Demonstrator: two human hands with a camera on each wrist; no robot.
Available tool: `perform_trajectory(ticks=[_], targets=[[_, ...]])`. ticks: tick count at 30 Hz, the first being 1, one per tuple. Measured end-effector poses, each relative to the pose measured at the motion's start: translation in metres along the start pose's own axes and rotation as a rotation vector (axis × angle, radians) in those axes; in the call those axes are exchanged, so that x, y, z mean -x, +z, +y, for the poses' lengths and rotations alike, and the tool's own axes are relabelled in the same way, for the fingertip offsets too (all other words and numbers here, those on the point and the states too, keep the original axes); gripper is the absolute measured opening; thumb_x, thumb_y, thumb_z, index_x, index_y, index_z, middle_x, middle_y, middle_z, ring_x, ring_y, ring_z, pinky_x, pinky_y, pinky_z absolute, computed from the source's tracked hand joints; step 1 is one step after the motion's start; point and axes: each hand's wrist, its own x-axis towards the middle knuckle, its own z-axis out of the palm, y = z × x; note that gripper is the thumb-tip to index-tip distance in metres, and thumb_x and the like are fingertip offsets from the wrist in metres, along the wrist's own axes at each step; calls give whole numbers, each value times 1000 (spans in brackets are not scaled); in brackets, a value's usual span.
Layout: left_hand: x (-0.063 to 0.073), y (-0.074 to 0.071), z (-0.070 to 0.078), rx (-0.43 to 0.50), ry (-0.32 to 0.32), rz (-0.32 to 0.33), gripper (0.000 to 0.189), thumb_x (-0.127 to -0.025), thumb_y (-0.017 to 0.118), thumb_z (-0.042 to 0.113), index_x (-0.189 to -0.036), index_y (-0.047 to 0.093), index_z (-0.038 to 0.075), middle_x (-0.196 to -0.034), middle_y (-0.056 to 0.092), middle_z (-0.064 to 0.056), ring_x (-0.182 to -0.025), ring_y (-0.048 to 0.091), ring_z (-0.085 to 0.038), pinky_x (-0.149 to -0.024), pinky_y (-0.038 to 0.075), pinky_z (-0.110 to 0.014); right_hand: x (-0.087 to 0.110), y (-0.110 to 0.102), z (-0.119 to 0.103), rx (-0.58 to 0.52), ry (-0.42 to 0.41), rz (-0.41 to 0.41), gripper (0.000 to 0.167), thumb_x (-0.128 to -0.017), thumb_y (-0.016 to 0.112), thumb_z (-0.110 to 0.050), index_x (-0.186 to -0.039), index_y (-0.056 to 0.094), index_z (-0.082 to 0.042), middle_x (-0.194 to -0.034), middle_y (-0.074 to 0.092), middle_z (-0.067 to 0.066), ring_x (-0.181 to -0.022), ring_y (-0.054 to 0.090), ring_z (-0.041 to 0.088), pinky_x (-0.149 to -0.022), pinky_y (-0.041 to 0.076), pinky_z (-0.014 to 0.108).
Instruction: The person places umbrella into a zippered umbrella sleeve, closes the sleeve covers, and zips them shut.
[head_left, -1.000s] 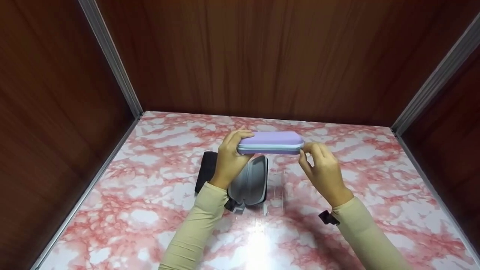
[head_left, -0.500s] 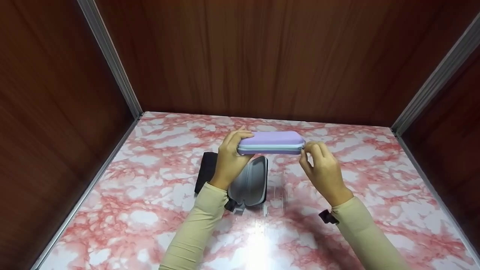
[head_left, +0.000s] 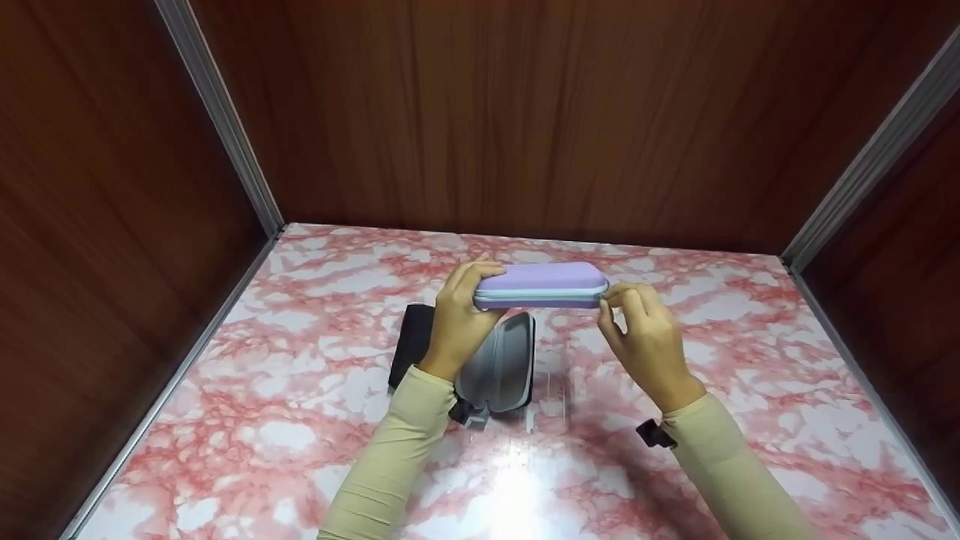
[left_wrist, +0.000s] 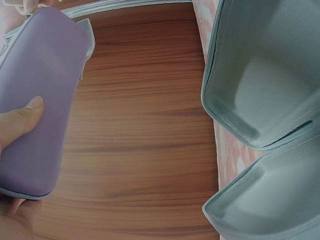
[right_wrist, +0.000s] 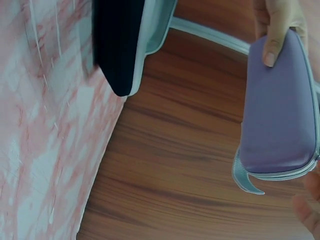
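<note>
Between both hands (head_left: pixel 459 315) (head_left: pixel 648 339); purple case (head_left: pixel 544 277)

We see one purple case (head_left: pixel 544 276) with a pale zipper (head_left: pixel 536 295) and strap (right_wrist: pixel 240 173), held roughly level above the counter (head_left: pixel 285 435) in the left hand (head_left: pixel 461 319).

I'm standing over what is looking like a small walled work booth; what sort of building is holding it, I can't tell. A dark wood-grain back panel (head_left: pixel 480 112) is filling the top of the head view, and similar side panels (head_left: pixel 90 187) are closing it in at left and right. Grey metal strips (head_left: pixel 223 112) are running down the corners, upper left and upper right. Across the lower frame a red-and-white marbled tabletop (head_left: pixel 285 450) is spreading, catching bright glare (head_left: pixel 514 495) at bottom centre.
</note>
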Motion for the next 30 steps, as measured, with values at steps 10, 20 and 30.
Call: perform_trajectory(ticks=[10, 20, 30], targets=[[0, -2, 1, -3, 9, -4, 41, -71, 89, 0, -106, 69, 7, -115, 67, -8, -113, 62, -19, -103, 46, -31, 1, 0, -1, -42, 12, -19, 7, -89, 62, 2, -89, 55, 4, -99, 65, 17, -76, 57, 27, -61, 46, 34], [0, -2, 1, 7, 11, -4, 42, -70, 88, -2, -106, 69, 8, -115, 67, -7, -113, 62, -19, -102, 46, -32, 2, 1, -4, -15, 78, -27, 9, -91, 59, -3, -88, 55, 4, -96, 64, 16, -79, 62, 30, -64, 52, 40], [0, 0, 2, 14, 3, -5, 41, -69, 90, 1, -104, 70, 8, -114, 67, -7, -116, 62, -22, -104, 44, -32, 6, 4, -2, -96, 147, 13, 8, -90, 60, 0, -85, 53, 2, -94, 64, 14, -84, 66, 27, -76, 56, 30]])
